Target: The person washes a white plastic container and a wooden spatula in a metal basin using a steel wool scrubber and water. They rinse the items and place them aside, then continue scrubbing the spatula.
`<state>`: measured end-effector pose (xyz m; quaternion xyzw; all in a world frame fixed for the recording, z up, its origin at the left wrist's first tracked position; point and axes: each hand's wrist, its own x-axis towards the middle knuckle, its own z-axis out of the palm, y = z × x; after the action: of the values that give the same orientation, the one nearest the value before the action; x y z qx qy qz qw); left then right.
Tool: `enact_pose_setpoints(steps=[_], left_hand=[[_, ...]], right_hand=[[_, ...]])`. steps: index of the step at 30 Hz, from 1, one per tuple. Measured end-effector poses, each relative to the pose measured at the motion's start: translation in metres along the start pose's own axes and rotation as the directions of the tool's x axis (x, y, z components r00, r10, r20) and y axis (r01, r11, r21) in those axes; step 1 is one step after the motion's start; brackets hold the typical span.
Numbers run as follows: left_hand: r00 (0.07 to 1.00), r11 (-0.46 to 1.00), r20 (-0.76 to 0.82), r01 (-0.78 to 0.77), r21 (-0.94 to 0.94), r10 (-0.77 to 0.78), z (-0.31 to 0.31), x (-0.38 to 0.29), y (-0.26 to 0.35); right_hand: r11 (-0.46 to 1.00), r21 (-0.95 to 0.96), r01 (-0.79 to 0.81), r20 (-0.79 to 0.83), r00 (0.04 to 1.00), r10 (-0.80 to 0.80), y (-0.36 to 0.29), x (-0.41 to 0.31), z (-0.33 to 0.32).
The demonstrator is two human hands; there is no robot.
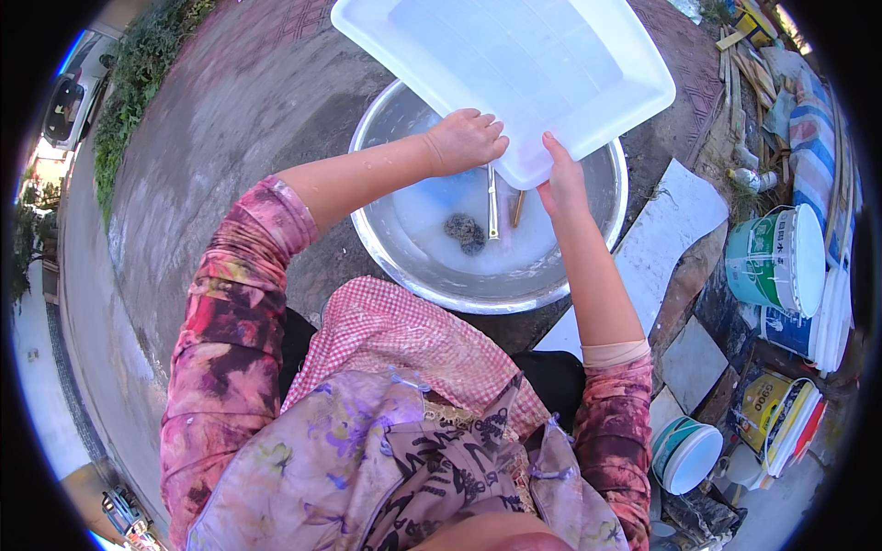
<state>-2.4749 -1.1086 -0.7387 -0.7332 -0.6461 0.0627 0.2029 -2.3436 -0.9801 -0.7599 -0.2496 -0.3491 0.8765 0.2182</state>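
A white plastic tray [510, 62] is held tilted above a wide metal basin [596, 251], its near corner pointing towards me. My right hand [563, 180] grips that corner from the right, thumb on the upper face. On the left edge close by, my left hand [470, 141] is curled over the rim; its palm and whatever lies beneath are hidden. Cloudy water [427, 227] stands in the basin. In it I see dark scouring pads [465, 233], a metal handle [493, 206] and a thin brown rod [518, 209], both partly covered by the tray.
A pale flat board [679, 213] lies right of the basin. Further right stand plastic paint buckets [775, 258], a smaller bucket [687, 454] and stacked wood strips [751, 76]. A checked apron [406, 317] covers my lap. Green plants [141, 89] line the left.
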Motion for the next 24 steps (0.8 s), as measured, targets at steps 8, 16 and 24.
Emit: enact_pose_setpoints(steps=[8,16,24], left_hand=[[0.928,0.936,0.368,0.082,-0.343,0.053,0.002,0.006,0.004],[0.448,0.783,0.81,0.622,0.021,-0.378,0.031,-0.018,-0.074],[0.52,0.608,0.703,0.779,-0.156,-0.486,0.077,0.022,0.022]], right_hand=[[0.987,-0.083,0.136,-0.129,0.981,-0.146,0.016,0.006,-0.039],[0.982,-0.179,0.064,-0.221,0.97,-0.104,0.018,0.005,-0.055],[0.974,-0.21,0.079,-0.273,0.952,-0.137,0.042,0.013,-0.057]])
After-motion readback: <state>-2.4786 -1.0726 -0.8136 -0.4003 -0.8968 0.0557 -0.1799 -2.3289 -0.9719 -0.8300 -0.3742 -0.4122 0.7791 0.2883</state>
